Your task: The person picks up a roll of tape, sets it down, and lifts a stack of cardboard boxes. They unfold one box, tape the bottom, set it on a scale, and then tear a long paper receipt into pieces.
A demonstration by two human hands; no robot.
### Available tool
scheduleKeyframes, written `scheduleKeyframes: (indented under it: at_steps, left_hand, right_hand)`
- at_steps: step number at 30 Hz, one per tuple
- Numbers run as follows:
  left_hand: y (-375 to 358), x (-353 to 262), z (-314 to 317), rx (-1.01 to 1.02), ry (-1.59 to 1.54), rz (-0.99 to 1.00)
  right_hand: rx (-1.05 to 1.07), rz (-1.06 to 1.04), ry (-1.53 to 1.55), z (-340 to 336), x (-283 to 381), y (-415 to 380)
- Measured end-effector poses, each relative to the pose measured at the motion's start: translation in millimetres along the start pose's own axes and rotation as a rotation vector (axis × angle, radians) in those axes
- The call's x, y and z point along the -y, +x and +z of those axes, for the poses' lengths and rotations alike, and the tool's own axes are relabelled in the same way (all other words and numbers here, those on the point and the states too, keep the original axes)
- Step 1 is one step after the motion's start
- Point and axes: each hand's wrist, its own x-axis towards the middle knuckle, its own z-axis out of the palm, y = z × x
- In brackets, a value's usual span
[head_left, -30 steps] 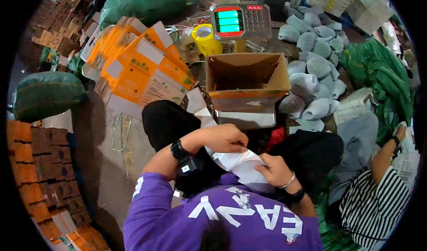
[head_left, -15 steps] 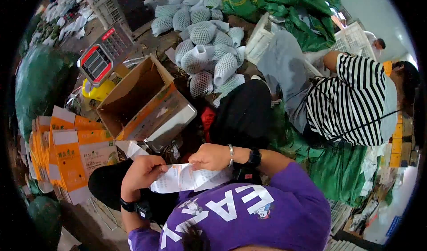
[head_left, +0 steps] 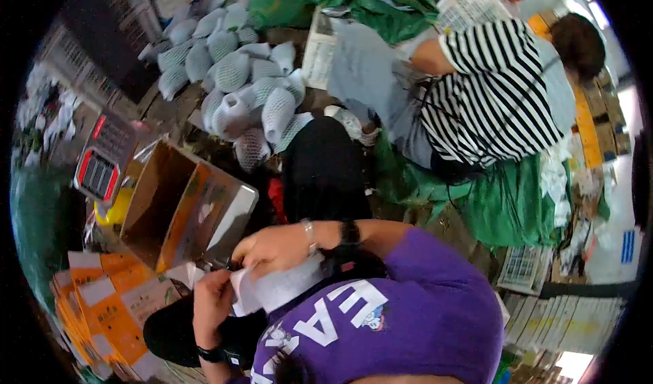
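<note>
A white printed label sheet [head_left: 292, 285] is held in front of my purple shirt, above my lap. My left hand [head_left: 213, 297] is closed on the sheet's left end. My right hand [head_left: 275, 248] lies across its upper edge with bent fingers, gripping the paper; its fingertips are blurred near the left hand. A smaller white slip [head_left: 185, 274] shows just beyond my left hand. Nearest to both hands stands an open cardboard carton [head_left: 185, 214] with orange printed sides, tilted toward the left.
Flattened orange cartons [head_left: 112, 309] lie at the left, below a scale with a red-edged display [head_left: 100, 173]. Foam-netted pieces [head_left: 231, 71] are heaped ahead. At the right sits a co-worker in a striped shirt [head_left: 493, 91], beside green sacking [head_left: 513, 204] and white crates [head_left: 524, 270].
The view has swung right, so things appear further left. My hands have come closer together, the right one moving over the sheet, which is now more folded or curled.
</note>
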Motion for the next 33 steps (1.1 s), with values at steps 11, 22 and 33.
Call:
scheduleKeyframes:
  at_steps: [11,22,33]
  left_hand:
    - [-21.6,11.9,-25.9,0.075,-0.089,-0.228]
    - [-18.7,93.6,-2.3,0.154,-0.265,-0.036]
    - [8.0,58.9,-14.9,0.393,-0.102,0.022]
  right_hand:
    - [-0.002,0.272,-0.165,0.6,-4.2,-21.1]
    - [0.122,0.024,-0.664,28.2,-4.6,-6.1]
    - [0.082,0.287,-0.307,29.0,11.8,-29.0]
